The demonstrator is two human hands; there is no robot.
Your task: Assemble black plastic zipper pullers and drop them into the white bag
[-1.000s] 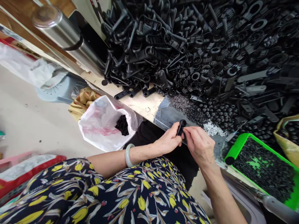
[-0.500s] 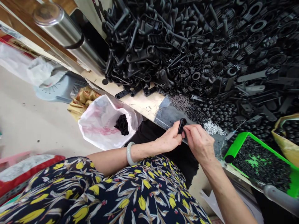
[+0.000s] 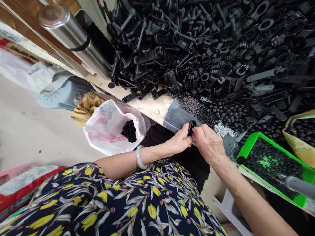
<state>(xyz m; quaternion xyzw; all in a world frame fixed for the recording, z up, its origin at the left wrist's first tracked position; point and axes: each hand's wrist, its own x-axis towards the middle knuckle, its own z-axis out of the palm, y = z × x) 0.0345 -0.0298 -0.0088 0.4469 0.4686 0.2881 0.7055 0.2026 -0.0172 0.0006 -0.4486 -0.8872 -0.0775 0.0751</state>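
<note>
1. Hands, two, bare, close together at the bench edge: left hand (image 3: 180,140), closed round a black part (image 3: 191,126); right hand (image 3: 209,141), fingertips bunched against the same part, whether gripping it or some smaller piece cannot be told
2. Black part, one, narrow, tilted up from the left fingers, over the dark mat (image 3: 177,119) at the bench's near edge
3. Progress: held part judged to be mid-handling, not yet put down; much stock appears left, lying loose and unsorted within each heap
4. Heap of black lever-like pieces (image 3: 154,55), beyond the hands; ring-shaped pieces (image 3: 204,77) to its right
5. Rounded black pieces (image 3: 230,109) and silvery pins (image 3: 223,128), both near the right hand
6. Green tray (image 3: 246,147), right, bearing small black bits (image 3: 270,167)
7. White bag (image 3: 102,134), open, left of the hands, dark pieces (image 3: 129,131) inside; whether these are finished cannot be told
</note>
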